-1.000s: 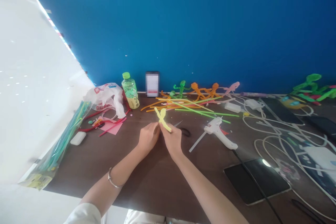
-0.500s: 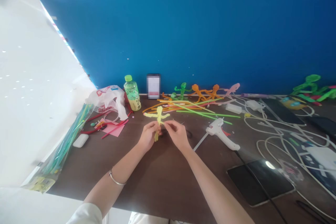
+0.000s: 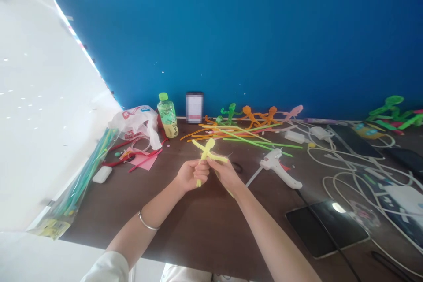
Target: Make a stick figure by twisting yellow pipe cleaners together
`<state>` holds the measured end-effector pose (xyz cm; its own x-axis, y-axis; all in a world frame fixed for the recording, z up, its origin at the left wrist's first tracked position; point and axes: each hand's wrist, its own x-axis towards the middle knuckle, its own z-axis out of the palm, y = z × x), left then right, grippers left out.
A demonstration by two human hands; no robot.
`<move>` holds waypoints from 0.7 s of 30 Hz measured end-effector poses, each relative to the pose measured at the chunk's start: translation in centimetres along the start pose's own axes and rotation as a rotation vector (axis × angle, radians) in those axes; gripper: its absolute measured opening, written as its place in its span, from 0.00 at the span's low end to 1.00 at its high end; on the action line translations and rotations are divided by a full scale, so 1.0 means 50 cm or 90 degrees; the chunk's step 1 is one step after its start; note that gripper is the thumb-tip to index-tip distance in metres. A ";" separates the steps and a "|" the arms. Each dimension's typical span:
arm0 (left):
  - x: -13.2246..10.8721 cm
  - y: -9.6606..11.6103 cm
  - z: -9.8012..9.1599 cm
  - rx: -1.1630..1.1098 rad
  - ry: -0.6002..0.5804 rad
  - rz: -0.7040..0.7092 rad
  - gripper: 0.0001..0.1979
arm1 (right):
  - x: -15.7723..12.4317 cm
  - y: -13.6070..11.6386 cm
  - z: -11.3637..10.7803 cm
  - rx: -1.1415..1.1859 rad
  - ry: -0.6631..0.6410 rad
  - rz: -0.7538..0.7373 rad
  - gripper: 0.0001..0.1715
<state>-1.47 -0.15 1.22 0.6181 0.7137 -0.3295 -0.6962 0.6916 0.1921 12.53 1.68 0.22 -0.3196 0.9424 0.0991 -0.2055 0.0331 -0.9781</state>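
Observation:
A small yellow pipe cleaner figure (image 3: pixel 208 150), with a rounded head and two outstretched arms, is held up over the middle of the desk. My left hand (image 3: pixel 193 173) wraps its fingers round the lower body, and a yellow leg end pokes out below them. Close beside it, my right hand (image 3: pixel 224 171) pinches the figure just under its right arm. A thin yellow strand seems to run down along my right wrist. The fingertips partly hide the figure's waist.
Loose green and orange pipe cleaners (image 3: pixel 244 134) lie behind my hands, before finished figures (image 3: pixel 251 116). A white glue gun (image 3: pixel 279 169) and a tablet (image 3: pixel 327 229) are at right. A green-capped bottle (image 3: pixel 168 116), a plastic bag (image 3: pixel 139 123) and bagged pipe cleaners (image 3: pixel 86 172) are at left.
The yellow figure has tilted to the right and shifted slightly right and down. My right hand has turned and moved nearer its body; my left fingers have curled further round it.

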 end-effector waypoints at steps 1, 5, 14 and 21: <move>-0.001 0.000 0.000 0.001 0.003 -0.008 0.08 | -0.002 -0.002 0.000 0.013 -0.007 0.007 0.12; -0.001 -0.001 -0.001 0.045 -0.003 -0.050 0.08 | -0.006 -0.007 0.003 0.054 -0.012 0.039 0.11; 0.031 -0.026 -0.015 0.581 0.133 0.488 0.09 | 0.008 0.000 0.006 0.062 0.117 0.027 0.11; 0.021 -0.040 -0.019 0.996 0.281 0.670 0.05 | 0.002 0.006 0.022 -0.082 0.220 -0.012 0.12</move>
<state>0.24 -0.88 -0.41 -0.0607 0.9436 0.3256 0.3780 -0.2802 0.8824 11.39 1.43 0.12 0.0183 0.9973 0.0711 -0.0831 0.0724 -0.9939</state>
